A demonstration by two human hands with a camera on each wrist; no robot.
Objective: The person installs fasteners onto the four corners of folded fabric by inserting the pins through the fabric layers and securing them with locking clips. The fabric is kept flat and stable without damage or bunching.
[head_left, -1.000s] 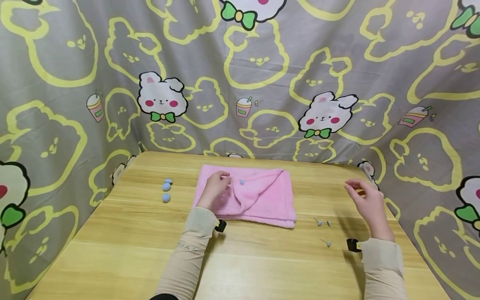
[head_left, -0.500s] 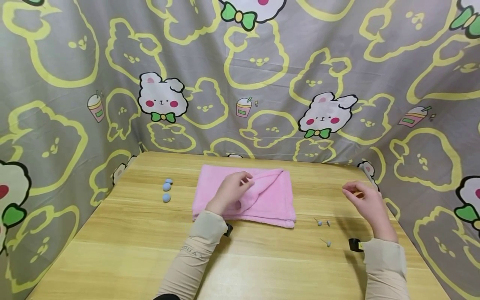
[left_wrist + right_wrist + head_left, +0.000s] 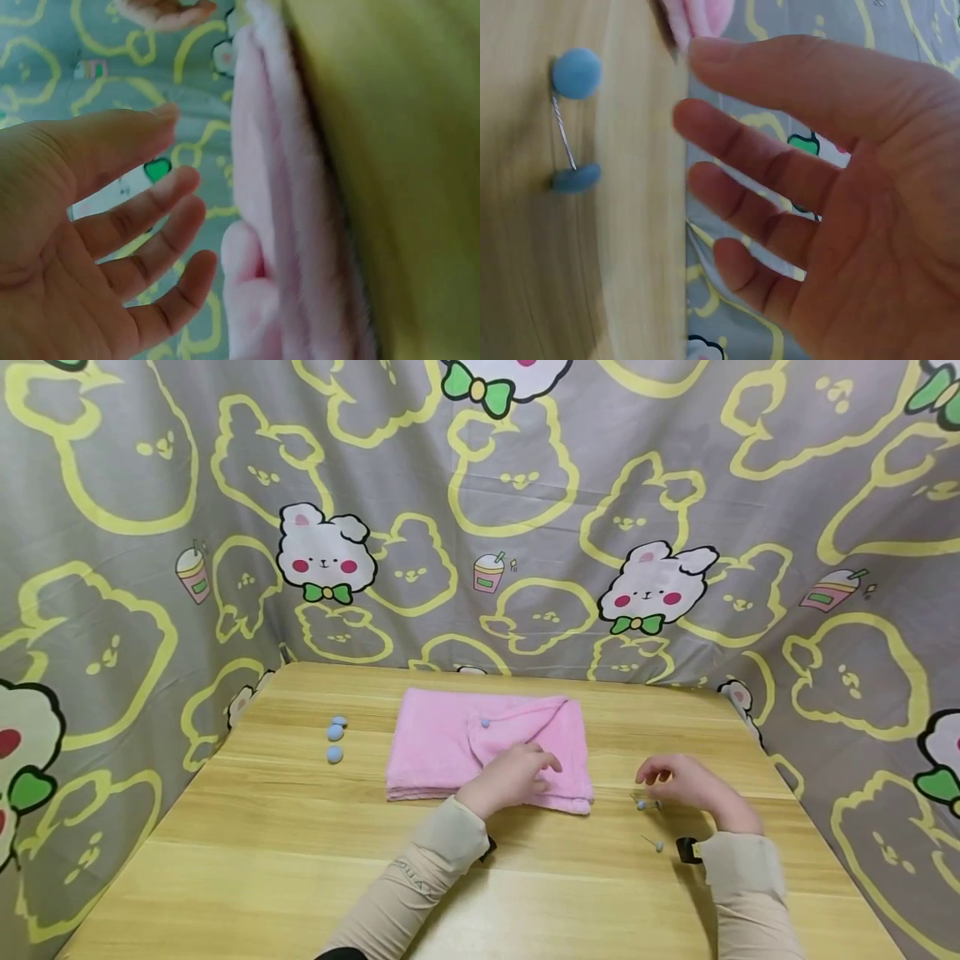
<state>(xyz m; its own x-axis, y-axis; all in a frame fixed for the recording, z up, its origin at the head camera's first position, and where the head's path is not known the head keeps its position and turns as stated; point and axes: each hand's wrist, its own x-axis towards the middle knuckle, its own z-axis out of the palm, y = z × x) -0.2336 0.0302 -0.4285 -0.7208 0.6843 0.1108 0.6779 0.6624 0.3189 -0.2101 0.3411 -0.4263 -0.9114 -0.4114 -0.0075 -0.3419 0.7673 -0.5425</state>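
Observation:
A folded pink fleece blanket [image 3: 435, 743] lies on the table, one flap turned back with a small blue round head [image 3: 485, 723] on it. Over the blanket's front right part hovers my left hand [image 3: 513, 777], fingers loosely spread and holding nothing; the left wrist view shows its bare palm [image 3: 45, 300] beside the pink fabric [image 3: 281, 210]. My right hand [image 3: 686, 785] is just above the blue-headed pins [image 3: 641, 805], its fingers relaxed and apart. In the right wrist view, a blue round head [image 3: 577, 73] and a thin metal shaft show on the wood, away from the fingertips.
Another blue-headed pin [image 3: 658, 847] lies nearer the front, its needle pointing up-left. Several blue rounded caps [image 3: 334, 754] sit in a short column left of the blanket. A patterned grey curtain [image 3: 420, 460] hangs behind and around the wooden table [image 3: 262, 860].
My left hand has moved right and nearer across the blanket, uncovering the blue head on the flap. My right hand has come left and down toward the pins.

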